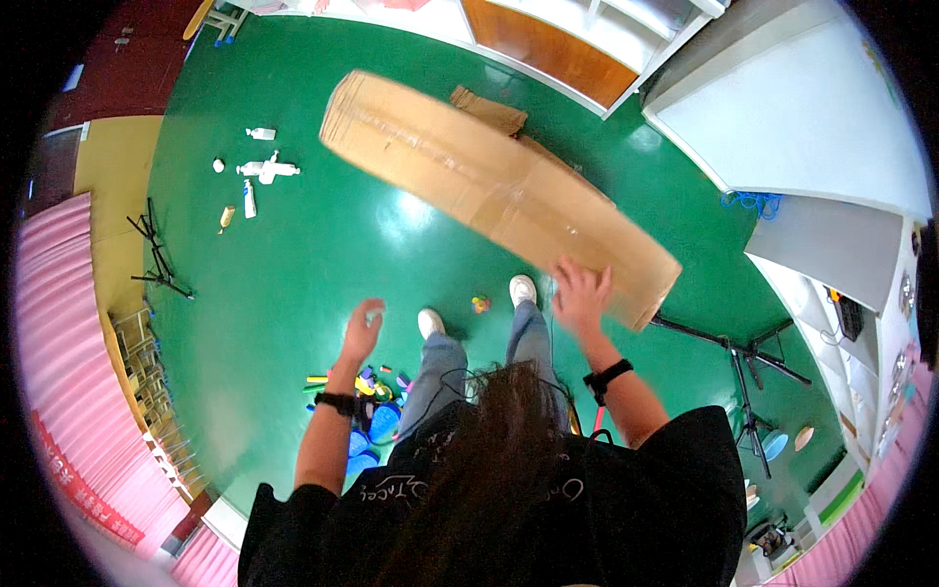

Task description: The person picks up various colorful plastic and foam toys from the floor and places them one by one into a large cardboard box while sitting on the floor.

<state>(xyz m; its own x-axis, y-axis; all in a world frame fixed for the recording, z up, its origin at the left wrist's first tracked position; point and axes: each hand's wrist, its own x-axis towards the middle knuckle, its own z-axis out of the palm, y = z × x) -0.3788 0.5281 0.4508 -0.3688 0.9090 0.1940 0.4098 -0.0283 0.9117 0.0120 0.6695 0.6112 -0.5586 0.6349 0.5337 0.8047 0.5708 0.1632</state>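
- Brown cardboard, a long flattened box (499, 191), slants across the upper middle of the frame, from upper left down to the right of centre, well above the green floor (293, 284); its blurred edges suggest it is moving.
- Right hand (581, 293) sits at the box's lower right end with fingers spread against its face; whether it grips the edge or only pushes I cannot tell. Holding one end would explain the tilt.
- Left hand (363, 328), left of centre, is raised, loosely curled, and holds nothing, well apart from the cardboard.
- Both wrists carry a dark band; the person's white shoes (523, 290) stand on the floor just below the box's low end.
- Colourful plastic toys (367, 391) lie heaped on the floor by the left forearm, lower left of centre.
- White bottles (262, 171) are scattered in the upper left.
- A black tripod (743, 367) stands at right, another folded stand (156, 259) at far left.
- A second brown cardboard piece (489, 110) lies at top centre near the white cabinets (782, 108).
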